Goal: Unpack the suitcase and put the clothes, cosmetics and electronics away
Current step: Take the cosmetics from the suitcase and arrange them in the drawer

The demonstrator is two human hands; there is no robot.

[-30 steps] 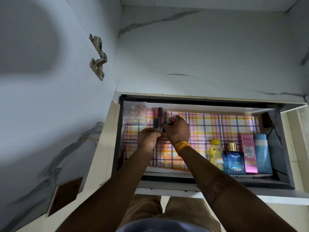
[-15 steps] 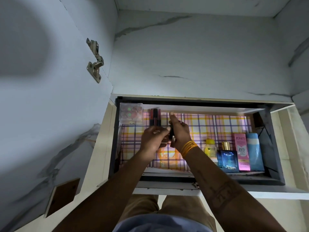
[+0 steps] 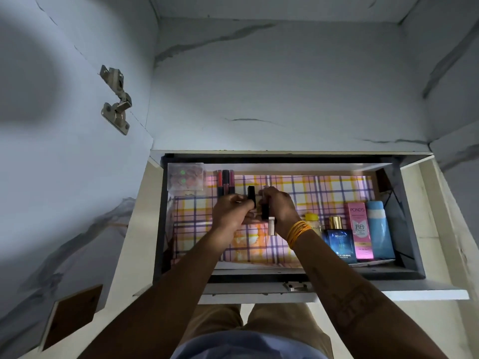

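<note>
Pale marble-look panels with dark veins line the inside of a cupboard, a metal hinge (image 3: 115, 99) fixed to the wall at ten o'clock. Below the back panel an open drawer (image 3: 412, 229) fills the middle of the view, its floor covered by a checked liner (image 3: 311, 187) in pink, yellow and purple. In the drawer's corner at ten o'clock sits a clear palette case (image 3: 185, 180), and just beside it, toward the right, three lip-gloss tubes (image 3: 225, 182) lie side by side against the back wall. At the centre the left hand (image 3: 230, 212) curls its fingers round a black lipstick (image 3: 251, 195) held upright over the liner. Touching it, the right hand (image 3: 278, 207), with yellow bangles (image 3: 298, 233) at the wrist, grips several slim cosmetic sticks (image 3: 268, 218), one pale end poking out below the palm. At three o'clock a row stands along the drawer's right side: a yellow-capped bottle (image 3: 311, 221), a blue perfume bottle (image 3: 339, 242) with a gold cap, a pink BB cream box (image 3: 359, 229) and a blue tube (image 3: 378, 229), each touching the next.
</note>
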